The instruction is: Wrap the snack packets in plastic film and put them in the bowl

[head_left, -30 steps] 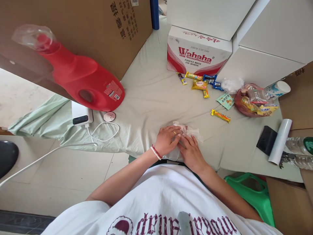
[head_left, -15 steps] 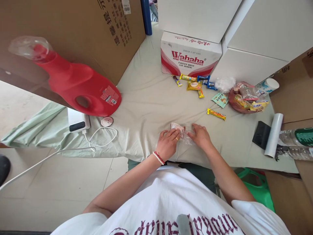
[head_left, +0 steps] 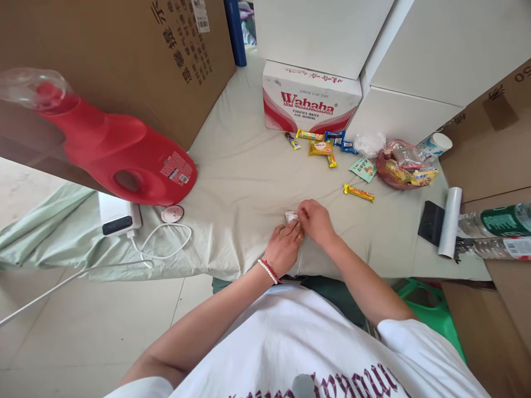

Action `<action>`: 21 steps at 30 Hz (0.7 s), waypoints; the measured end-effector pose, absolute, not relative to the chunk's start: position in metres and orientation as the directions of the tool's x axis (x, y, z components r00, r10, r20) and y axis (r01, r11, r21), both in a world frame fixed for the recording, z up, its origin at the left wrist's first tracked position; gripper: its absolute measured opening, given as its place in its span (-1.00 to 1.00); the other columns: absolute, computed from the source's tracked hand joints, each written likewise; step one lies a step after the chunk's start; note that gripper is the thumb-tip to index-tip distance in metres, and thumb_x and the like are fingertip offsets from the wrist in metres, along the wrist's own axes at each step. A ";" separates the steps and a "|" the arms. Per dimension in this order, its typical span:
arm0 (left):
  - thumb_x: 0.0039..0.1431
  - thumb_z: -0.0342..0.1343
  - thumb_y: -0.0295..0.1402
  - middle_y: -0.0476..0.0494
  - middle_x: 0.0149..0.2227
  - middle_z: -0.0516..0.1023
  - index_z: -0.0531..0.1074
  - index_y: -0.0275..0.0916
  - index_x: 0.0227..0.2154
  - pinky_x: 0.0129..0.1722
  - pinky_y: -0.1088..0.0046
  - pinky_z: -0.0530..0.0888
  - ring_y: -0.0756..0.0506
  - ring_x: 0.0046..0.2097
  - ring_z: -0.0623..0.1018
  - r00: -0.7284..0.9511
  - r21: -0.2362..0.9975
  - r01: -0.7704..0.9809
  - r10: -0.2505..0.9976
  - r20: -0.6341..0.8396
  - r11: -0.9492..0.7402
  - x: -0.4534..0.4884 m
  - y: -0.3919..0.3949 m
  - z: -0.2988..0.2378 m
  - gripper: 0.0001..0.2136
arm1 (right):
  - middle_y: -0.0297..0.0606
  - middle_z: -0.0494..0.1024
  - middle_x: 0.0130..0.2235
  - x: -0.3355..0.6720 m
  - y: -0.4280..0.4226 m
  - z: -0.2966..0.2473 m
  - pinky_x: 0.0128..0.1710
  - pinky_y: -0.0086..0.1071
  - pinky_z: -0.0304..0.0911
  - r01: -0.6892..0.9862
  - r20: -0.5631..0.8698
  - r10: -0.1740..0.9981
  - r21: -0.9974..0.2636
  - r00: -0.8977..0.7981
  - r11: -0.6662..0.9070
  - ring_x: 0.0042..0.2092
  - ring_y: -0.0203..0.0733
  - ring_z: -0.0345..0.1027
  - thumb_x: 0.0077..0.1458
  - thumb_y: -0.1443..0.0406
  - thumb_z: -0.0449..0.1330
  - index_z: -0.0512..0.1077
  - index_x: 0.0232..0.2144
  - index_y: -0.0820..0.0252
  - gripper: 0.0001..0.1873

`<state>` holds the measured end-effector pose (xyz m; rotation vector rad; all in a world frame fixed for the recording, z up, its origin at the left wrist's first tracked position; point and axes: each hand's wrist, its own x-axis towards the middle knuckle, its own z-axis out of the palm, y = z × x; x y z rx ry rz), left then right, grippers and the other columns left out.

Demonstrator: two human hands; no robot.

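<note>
Nearest, the left hand (head_left: 284,250) is lying over a small wrapped packet (head_left: 291,216) on the cloth-covered tabletop (head_left: 249,182), its grip spread flat. The right hand (head_left: 317,222) is resting curled at the packet's right side; whether its grip is pinching anything, I cannot tell. Beyond, a yellow snack bar (head_left: 359,193) is lying apart, and farther back loose snacks (head_left: 320,147) are sitting before a Wahaha box (head_left: 309,113).

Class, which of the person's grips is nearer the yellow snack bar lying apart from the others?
Right. The right grip is left of the snack bar and closer to the person's body, not touching it; the left grip is farther left.
</note>
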<state>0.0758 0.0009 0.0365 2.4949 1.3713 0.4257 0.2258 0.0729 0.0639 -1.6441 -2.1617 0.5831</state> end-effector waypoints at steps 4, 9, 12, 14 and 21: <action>0.24 0.01 -0.54 -0.38 0.30 0.48 0.46 -0.27 0.20 0.38 -0.13 0.24 -0.32 0.39 0.37 0.476 0.375 0.760 0.848 0.233 -0.530 0.048 -0.010 0.045 -0.53 | -0.18 0.49 -0.16 0.198 0.069 0.057 -0.22 -0.33 0.29 0.859 -0.014 0.948 -0.428 -0.317 0.281 -0.27 -0.17 0.35 0.42 0.34 -0.01 0.49 -0.17 0.16 -0.74; 0.30 0.05 -0.51 -0.26 0.15 0.61 0.45 -0.16 0.12 0.36 -0.11 0.28 -0.28 0.32 0.46 0.256 0.381 0.809 0.853 0.455 -0.447 -0.008 -0.028 0.039 -0.64 | -0.06 0.49 -0.03 0.195 0.043 0.055 0.05 -0.13 0.31 0.831 0.093 0.901 -0.358 -0.423 0.427 -0.01 0.02 0.30 0.38 0.13 0.18 0.52 -0.07 0.19 -0.73; 0.29 0.07 -0.49 -0.28 0.04 0.64 0.48 -0.19 -0.01 0.23 -0.08 0.44 -0.32 0.25 0.51 0.196 0.372 0.846 0.872 0.449 -0.382 -0.024 -0.031 0.021 -0.75 | 0.00 0.46 0.10 0.190 0.036 0.051 0.05 -0.03 0.30 0.863 0.093 0.898 -0.250 -0.430 0.439 0.07 0.12 0.26 0.30 0.07 0.28 0.49 0.05 0.18 -0.60; 0.29 0.07 -0.49 -0.27 0.01 0.64 0.49 -0.19 -0.05 0.19 -0.08 0.47 -0.33 0.24 0.52 0.189 0.363 0.856 0.878 0.441 -0.367 -0.025 -0.029 0.009 -0.78 | -0.03 0.47 0.12 0.188 0.039 0.047 0.04 -0.05 0.31 0.879 0.081 0.906 -0.220 -0.416 0.423 0.07 0.09 0.27 0.37 0.15 0.20 0.49 0.07 0.14 -0.69; 0.28 0.05 -0.47 -0.32 0.03 0.62 0.48 -0.20 -0.01 0.25 -0.05 0.42 -0.32 0.20 0.55 0.228 0.330 0.857 0.865 0.446 -0.396 -0.009 -0.022 -0.011 -0.74 | -0.08 0.52 0.17 0.287 0.081 0.076 0.22 -0.16 0.29 0.849 0.281 0.955 -0.481 -0.089 0.220 0.20 -0.07 0.35 0.49 0.25 -0.08 0.35 0.27 0.08 -0.57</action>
